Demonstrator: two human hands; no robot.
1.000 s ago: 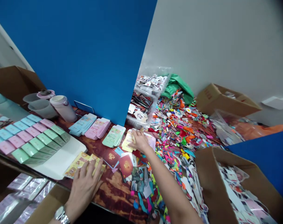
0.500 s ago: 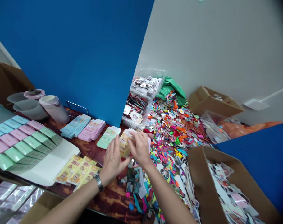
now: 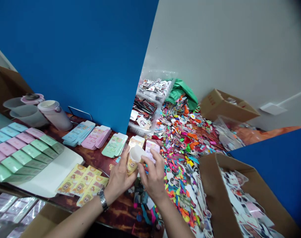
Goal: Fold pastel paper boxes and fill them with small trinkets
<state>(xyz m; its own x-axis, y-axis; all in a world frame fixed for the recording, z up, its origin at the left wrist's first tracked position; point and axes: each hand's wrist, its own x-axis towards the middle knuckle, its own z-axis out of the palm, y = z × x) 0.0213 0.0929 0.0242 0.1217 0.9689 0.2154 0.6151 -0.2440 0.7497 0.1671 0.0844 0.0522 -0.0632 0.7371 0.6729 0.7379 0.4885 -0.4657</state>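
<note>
A small yellow paper carton [image 3: 131,165], its white inside and flap showing at the top, stands opened out between my hands. My left hand [image 3: 119,178] wraps round its left side. At its right edge, the thumb and index finger of my right hand [image 3: 154,177] pinch the carton near the flap; the other fingers are raised. Just behind lies a flat yellow carton stack [image 3: 137,141], with a lilac carton stack [image 3: 151,148] to its right and a green carton stack [image 3: 115,144] to its left. Several yellow printed packets [image 3: 78,181] lie left of my left wrist.
Pink flat cartons [image 3: 96,137] and blue flat cartons [image 3: 78,133] lie farther left. Folded boxes in rows [image 3: 28,155] stand on a white tray [image 3: 51,175]. Colourful small trinkets [image 3: 180,142] cover the right side, beside a cardboard box [image 3: 209,191]. A blue panel [image 3: 91,59] rises behind.
The yellow carton has come up off the stack into my hands and is opened out. Both hands have drawn slightly closer to me. The stack behind is uncovered.
</note>
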